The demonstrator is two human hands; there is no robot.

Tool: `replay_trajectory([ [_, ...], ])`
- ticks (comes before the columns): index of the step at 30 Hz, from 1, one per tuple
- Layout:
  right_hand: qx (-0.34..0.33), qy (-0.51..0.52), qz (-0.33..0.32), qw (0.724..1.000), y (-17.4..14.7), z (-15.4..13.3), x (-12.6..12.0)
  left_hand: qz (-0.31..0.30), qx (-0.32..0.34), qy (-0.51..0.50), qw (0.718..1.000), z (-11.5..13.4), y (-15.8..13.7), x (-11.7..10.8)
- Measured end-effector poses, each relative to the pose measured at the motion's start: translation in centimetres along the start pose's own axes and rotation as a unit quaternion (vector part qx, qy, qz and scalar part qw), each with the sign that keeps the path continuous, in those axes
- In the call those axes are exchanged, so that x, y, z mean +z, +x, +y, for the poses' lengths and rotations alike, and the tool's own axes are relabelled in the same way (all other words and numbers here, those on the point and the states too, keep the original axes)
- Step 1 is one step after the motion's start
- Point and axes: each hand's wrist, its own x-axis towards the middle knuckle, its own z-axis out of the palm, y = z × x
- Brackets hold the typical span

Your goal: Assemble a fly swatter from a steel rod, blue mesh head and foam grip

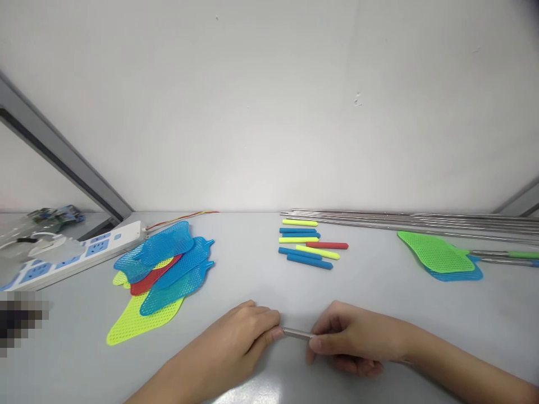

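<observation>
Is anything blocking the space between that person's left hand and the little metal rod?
Nothing visible: the left hand seems to pinch one end of the metal rod, while the right hand grasps it too. The coloured sticks lie farther back.

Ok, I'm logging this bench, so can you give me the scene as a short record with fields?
Left hand: at one end of the metal rod section in view
Right hand: pinching the rod at the other end
Left: blue, red and yellow mesh heads, overlapping; power strip behind
Centre: yellow, blue and red tubes
Right: green swatter over a blue one
Back right: long rods
</observation>
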Motion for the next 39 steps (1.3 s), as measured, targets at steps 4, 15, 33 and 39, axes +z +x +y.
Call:
replay_trajectory([
  [4,-0.002,0.003,0.000,1.000,0.02,-0.06,0.02,-0.003,0.006,-0.001,1.000,-0.04,0.01,0.03],
  [15,-0.001,-0.003,-0.004,1.000,0.03,0.09,-0.12,0.003,0.035,-0.007,0.999,0.07,0.15,-0.40],
  [33,-0.007,-0.006,-0.002,1.000,0.06,0.01,-0.11,0.007,0.035,-0.003,0.999,0.02,0.10,-0.40],
  [39,-0.004,-0.008,0.000,1.000,-0.03,-0.07,-0.03,0.003,0.038,0.004,0.999,-0.01,0.21,-0.46],
])
